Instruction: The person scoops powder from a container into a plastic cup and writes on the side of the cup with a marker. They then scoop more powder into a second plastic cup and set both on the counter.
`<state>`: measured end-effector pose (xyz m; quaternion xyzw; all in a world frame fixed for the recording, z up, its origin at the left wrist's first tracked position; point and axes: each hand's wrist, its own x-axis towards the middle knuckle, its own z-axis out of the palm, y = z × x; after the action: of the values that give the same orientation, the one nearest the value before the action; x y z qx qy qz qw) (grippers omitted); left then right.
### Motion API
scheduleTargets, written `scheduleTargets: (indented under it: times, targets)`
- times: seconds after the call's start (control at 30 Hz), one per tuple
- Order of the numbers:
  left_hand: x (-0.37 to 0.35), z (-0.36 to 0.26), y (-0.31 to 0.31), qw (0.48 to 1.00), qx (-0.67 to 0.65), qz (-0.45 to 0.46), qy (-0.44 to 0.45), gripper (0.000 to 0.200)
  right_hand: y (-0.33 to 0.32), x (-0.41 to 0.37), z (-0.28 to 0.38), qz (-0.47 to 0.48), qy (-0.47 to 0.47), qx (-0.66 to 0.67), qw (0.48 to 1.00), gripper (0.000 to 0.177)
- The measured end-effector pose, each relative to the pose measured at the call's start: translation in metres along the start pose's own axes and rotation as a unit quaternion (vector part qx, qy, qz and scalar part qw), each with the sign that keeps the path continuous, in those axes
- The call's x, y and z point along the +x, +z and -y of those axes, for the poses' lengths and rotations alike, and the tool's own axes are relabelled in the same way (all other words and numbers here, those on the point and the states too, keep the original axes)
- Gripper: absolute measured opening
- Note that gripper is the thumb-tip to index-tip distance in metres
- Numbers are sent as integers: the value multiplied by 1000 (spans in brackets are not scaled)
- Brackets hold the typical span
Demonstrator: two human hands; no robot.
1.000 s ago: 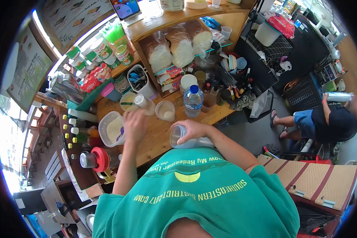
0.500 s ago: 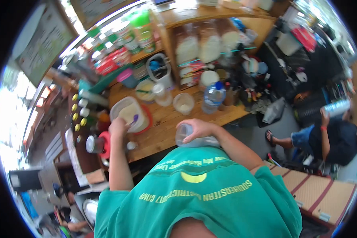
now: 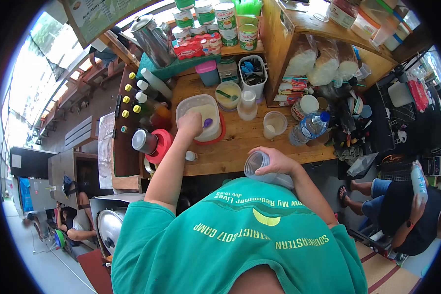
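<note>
My left hand [image 3: 190, 124] is closed over the near side of a square tub [image 3: 182, 105] of pale powder or grain. At its fingers is a purple scoop [image 3: 208, 122], whose handle is mostly hidden. Near my shirt, my right hand [image 3: 277, 160] wraps round a stack of clear plastic cups [image 3: 256, 163] lying on its side, the open rim facing left. The tub stands on a red lid [image 3: 223, 128]. Behind it are a round tub with a green spoon [image 3: 228, 95] and an upright cup stack [image 3: 248, 105]. A clear cup [image 3: 275, 123] stands to the right.
A water bottle [image 3: 309, 128] stands at the counter's right. Yellow-capped bottles [image 3: 132, 87] and a red-lidded jar [image 3: 145, 141] are left. Cans [image 3: 225, 17] and a steel pitcher [image 3: 153, 41] stand behind. A co-worker [image 3: 409, 213] holds a bottle at right; another person [image 3: 79, 226] is lower left.
The view has shifted, so the counter lies further right in it. My left hand has moved further over the tub. My right hand still holds the cups.
</note>
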<state>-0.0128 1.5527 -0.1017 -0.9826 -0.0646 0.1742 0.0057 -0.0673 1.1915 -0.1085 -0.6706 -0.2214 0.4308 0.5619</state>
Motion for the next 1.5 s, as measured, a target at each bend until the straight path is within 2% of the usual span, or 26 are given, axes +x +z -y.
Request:
scheduleTargets:
  times: [0.17, 0.5, 0.53, 0.73, 0.8, 0.83, 0.9, 0.93, 1.0, 1.03, 1.1, 1.13, 1.2, 1.37, 1.43, 1.47, 1.5]
  targets:
    - [12, -3, 4, 1000, 2, -10, 20, 20, 11, 5, 2, 12, -11, -45, 999, 82]
    - [14, 5, 3, 998, 4, -36, 56, 19, 29, 12, -2, 9, -1, -23, 1000, 88]
    - [16, 5, 3, 998, 4, -36, 59, 19, 29, 13, -2, 16, -4, -50, 999, 88]
    - [31, 11, 16, 987, -36, -120, 99, 19, 36, 26, 2, 2, 9, -127, 992, 89]
    - [39, 13, 32, 973, -30, -118, 195, 15, 39, 34, 3, -19, 10, -139, 990, 89]
    - [43, 15, 39, 973, -30, -119, 195, 15, 42, 38, 4, -53, 2, -146, 988, 90]
    - [49, 19, 44, 961, 6, -51, 271, 14, 48, 49, 12, -87, -5, -153, 984, 91]
    - [52, 23, 47, 962, 5, -51, 270, 14, 50, 57, 17, -125, -15, -152, 980, 89]
    - [47, 28, 36, 971, -148, 9, 188, 15, 54, 72, 29, -193, -38, -149, 969, 87]
    - [42, 30, 28, 971, -147, 8, 186, 15, 55, 82, 34, -191, -40, -149, 969, 87]
    - [23, 30, -1, 949, -300, 90, 50, 19, 54, 101, 43, -241, -34, -149, 958, 89]
    - [18, 35, -8, 949, -298, 87, 49, 19, 54, 110, 46, -260, -55, -155, 951, 91]
    - [8, 48, -19, 927, -366, 66, 38, 22, 53, 120, 62, -267, -50, -164, 948, 92]
    - [-35, 55, -44, 905, -422, 8, 45, 19, 50, 144, 73, -282, -42, -214, 934, 93]
    - [-52, 45, -40, 875, -462, -89, 113, 16, 49, 149, 74, -277, -34, -204, 938, 101]
    - [-64, 36, -39, 872, -431, -146, 181, 12, 49, 150, 73, -278, -32, -204, 938, 101]
    - [-70, 30, -36, 871, -432, -144, 183, 12, 49, 150, 72, -274, -38, -200, 940, 102]
